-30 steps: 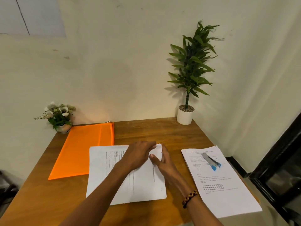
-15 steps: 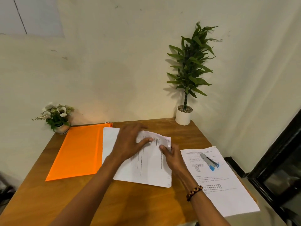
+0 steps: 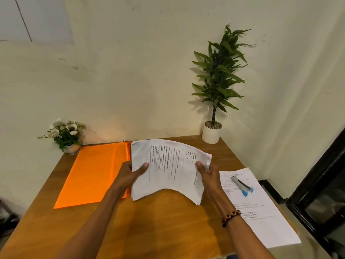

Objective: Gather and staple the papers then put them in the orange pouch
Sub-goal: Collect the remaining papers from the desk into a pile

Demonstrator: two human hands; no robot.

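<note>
1. The papers [image 3: 168, 169] are held above the tabletop [image 3: 158, 221], between the pouch [image 3: 95, 172] and the loose sheet [image 3: 261, 212] on the right, and their left edge overlaps the pouch's right edge in the view.
2. The left hand [image 3: 128, 174] grips the left edge, thumb on top and fingers underneath. The right hand [image 3: 209, 174] pinches the right edge near the far corner, thumb on top. Both sets of fingers are closed on the paper.
3. The stack looks thin and light. It is floppy: the near edge arches up in the middle and the near corners droop, so it will not hold flat by itself.
4. Judged from that sag, a hold on two opposite edges suits it best. One hand alone would let it fold or fan apart.
5. The far right corner is crumpled, seemingly where the sheets are joined. A staple cannot be made out there.
6. Paper creases and tears easily, so a light pinch should do better than a squeeze.
7. The pouch lies flat, smooth and probably slippery. Its opening seems to run along the right edge, and one hand would likely have to lift it.
8. The stapler [image 3: 241, 186] rests on the loose sheet, well clear of both hands.
</note>
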